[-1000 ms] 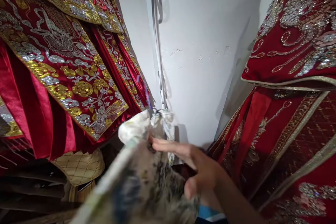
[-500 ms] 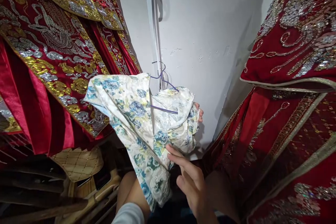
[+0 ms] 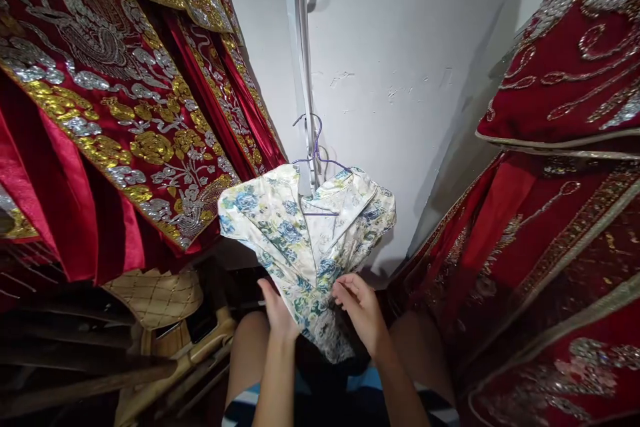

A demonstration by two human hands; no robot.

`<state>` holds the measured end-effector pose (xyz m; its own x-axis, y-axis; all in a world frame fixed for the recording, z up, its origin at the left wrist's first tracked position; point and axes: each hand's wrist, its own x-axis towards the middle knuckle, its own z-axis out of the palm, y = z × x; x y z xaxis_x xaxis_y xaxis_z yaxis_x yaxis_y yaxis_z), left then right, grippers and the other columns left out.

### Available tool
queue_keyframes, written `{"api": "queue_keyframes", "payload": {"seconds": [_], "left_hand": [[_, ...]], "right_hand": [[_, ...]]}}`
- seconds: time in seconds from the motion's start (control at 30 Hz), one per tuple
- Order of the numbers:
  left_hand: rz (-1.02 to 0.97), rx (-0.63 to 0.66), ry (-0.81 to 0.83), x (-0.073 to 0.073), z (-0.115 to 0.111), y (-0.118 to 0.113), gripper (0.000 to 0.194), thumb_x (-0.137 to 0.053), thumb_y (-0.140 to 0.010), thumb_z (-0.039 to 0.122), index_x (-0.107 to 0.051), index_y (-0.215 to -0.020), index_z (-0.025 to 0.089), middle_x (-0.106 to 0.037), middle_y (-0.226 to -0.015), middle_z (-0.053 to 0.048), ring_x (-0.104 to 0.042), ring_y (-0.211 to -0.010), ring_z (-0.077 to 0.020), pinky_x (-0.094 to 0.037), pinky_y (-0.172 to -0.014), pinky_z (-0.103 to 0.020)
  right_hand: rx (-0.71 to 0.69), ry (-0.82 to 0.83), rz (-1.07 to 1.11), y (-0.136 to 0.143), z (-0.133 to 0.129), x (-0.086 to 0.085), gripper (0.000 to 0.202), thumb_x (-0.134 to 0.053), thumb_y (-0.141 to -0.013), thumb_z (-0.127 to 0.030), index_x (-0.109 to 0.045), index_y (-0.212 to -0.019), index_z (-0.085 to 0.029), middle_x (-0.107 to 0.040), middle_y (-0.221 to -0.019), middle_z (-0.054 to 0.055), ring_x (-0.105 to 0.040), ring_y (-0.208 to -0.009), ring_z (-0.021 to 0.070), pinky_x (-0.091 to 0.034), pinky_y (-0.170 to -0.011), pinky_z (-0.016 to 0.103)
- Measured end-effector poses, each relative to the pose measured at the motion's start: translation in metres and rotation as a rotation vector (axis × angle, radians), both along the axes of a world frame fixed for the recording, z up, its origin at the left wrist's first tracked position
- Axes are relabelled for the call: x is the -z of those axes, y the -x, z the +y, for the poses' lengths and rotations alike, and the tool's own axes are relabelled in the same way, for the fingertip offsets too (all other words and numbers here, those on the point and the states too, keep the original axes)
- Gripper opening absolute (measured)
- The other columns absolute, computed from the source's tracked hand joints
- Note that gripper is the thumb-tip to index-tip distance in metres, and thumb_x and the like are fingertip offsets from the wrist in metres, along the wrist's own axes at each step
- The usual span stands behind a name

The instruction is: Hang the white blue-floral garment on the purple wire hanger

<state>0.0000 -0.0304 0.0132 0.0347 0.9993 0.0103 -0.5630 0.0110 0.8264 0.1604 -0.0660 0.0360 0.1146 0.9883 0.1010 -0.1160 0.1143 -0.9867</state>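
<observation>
Since half a second ago, the floral garment (image 3: 287, 233) has swung round to show its front more squarely, and the left hand (image 3: 281, 313) now shows at its lower left edge. Nearest, the person's bare knees (image 3: 253, 340) lie to either side of the fingers. Left thumb: raised, just beside the cloth; the other fingers pass behind the edge, so I cannot tell whether they grip. On the right hand (image 3: 363, 310), thumb and forefinger are bent close together at the garment's front; whether cloth is caught between them cannot be told.

Garment position: between the two hands, spreading beyond the fingers onto a thin purple hanger (image 3: 317, 140). What bears the hook cannot be determined. Handling, in my judgement: light, soft, limp, liable to crease and slide at the wide neckline; best held by the hanger's neck or the shoulder cloth.

Beyond the left fingers, a quilted cushion (image 3: 157, 297) and a red embroidered garment (image 3: 155, 147); beyond the right, a red beaded garment (image 3: 560, 233). Farthest: a metal rail (image 3: 301, 67) before a pale wall (image 3: 385, 27).
</observation>
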Motion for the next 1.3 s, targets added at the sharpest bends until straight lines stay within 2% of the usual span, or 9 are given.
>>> {"api": "queue_keyframes", "payload": {"seconds": [0.1, 0.23, 0.4, 0.77, 0.83, 1.0, 1.07, 1.17, 1.3], "left_hand": [[0.077, -0.049, 0.034, -0.009, -0.003, 0.011, 0.084, -0.08, -0.058, 0.072, -0.07, -0.124, 0.022, -0.067, -0.13, -0.015, -0.05, -0.136, -0.0404, -0.039, -0.114, -0.05], [0.238, -0.167, -0.032, -0.019, -0.005, 0.003, 0.067, -0.084, -0.071, 0.041, -0.063, -0.132, 0.021, -0.069, -0.127, -0.011, -0.055, -0.133, -0.0309, -0.033, -0.119, -0.043], [0.179, -0.154, -0.021, -0.02, -0.008, -0.012, 0.062, -0.08, -0.076, 0.041, -0.062, -0.131, 0.021, -0.067, -0.131, -0.011, -0.057, -0.131, -0.0295, -0.036, -0.117, -0.042], [0.208, -0.148, -0.003, -0.023, -0.01, 0.001, 0.057, -0.08, -0.075, 0.039, -0.065, -0.126, 0.019, -0.07, -0.122, -0.012, -0.06, -0.125, -0.0316, -0.042, -0.111, -0.042], [0.311, -0.27, -0.023, -0.018, -0.007, 0.002, 0.056, -0.078, -0.078, 0.041, -0.062, -0.126, 0.017, -0.068, -0.123, -0.013, -0.061, -0.121, -0.0319, -0.043, -0.109, -0.044], [0.681, -1.003, -0.311, -0.002, -0.009, -0.01, 0.053, -0.072, -0.083, 0.033, -0.051, -0.13, 0.02, -0.052, -0.134, -0.015, -0.051, -0.128, -0.0285, -0.04, -0.108, -0.043], [0.791, -0.889, -0.478, 0.005, -0.015, -0.024, 0.041, -0.069, -0.086, 0.029, -0.054, -0.123, 0.02, -0.056, -0.126, -0.013, -0.054, -0.122, -0.0262, -0.043, -0.105, -0.041], [0.817, -0.548, -0.486, 0.009, -0.023, -0.045, 0.026, -0.062, -0.092, 0.027, -0.057, -0.117, 0.021, -0.062, -0.109, -0.009, -0.062, -0.105, -0.0219, -0.049, -0.094, -0.036], [0.821, -0.4, -0.465, 0.002, -0.024, -0.062, 0.013, -0.055, -0.096, 0.026, -0.059, -0.108, 0.02, -0.063, -0.094, -0.005, -0.062, -0.091, -0.0185, -0.048, -0.083, -0.03]], "right_hand": [[-0.051, -0.023, -0.039, 0.014, 0.005, 0.009, 0.036, -0.069, -0.083, -0.055, -0.064, -0.084, -0.019, -0.065, -0.072, 0.003, -0.061, -0.068, 0.0193, -0.049, -0.063, 0.029], [0.047, -0.069, -0.101, 0.031, 0.009, 0.012, 0.032, -0.069, -0.084, -0.05, -0.063, -0.087, -0.019, -0.067, -0.078, 0.004, -0.062, -0.074, 0.0196, -0.05, -0.07, 0.03], [0.238, -0.098, -0.077, 0.033, 0.01, 0.014, 0.031, -0.072, -0.082, -0.046, -0.057, -0.094, -0.021, -0.063, -0.072, 0.0, -0.062, -0.068, 0.0177, -0.05, -0.066, 0.029], [0.189, -0.095, -0.235, 0.026, 0.005, 0.016, 0.025, -0.057, -0.093, -0.043, -0.064, -0.088, -0.02, -0.069, -0.074, 0.006, -0.067, -0.072, 0.0218, -0.052, -0.069, 0.033], [0.155, -0.08, -0.263, 0.024, 0.006, 0.016, 0.025, -0.054, -0.093, -0.042, -0.062, -0.087, -0.02, -0.066, -0.067, 0.004, -0.065, -0.065, 0.0202, -0.051, -0.064, 0.031], [0.152, -0.134, -0.389, 0.015, 0.005, 0.01, 0.02, -0.054, -0.089, -0.036, -0.059, -0.078, -0.021, -0.061, -0.059, 0.001, -0.06, -0.057, 0.0173, -0.045, -0.056, 0.027], [0.18, -0.184, -0.405, 0.012, 0.005, 0.006, 0.015, -0.056, -0.085, -0.032, -0.059, -0.076, -0.021, -0.059, -0.057, -0.001, -0.056, -0.054, 0.0155, -0.043, -0.055, 0.026], [0.18, -0.235, -0.405, 0.005, 0.006, 0.0, 0.011, -0.059, -0.083, -0.029, -0.06, -0.075, -0.021, -0.058, -0.058, -0.002, -0.054, -0.055, 0.0143, -0.043, -0.055, 0.025], [0.169, -0.263, -0.383, -0.008, 0.011, -0.006, 0.015, -0.058, -0.087, -0.031, -0.062, -0.077, -0.02, -0.062, -0.065, 0.0, -0.057, -0.06, 0.0154, -0.045, -0.059, 0.026]]}}
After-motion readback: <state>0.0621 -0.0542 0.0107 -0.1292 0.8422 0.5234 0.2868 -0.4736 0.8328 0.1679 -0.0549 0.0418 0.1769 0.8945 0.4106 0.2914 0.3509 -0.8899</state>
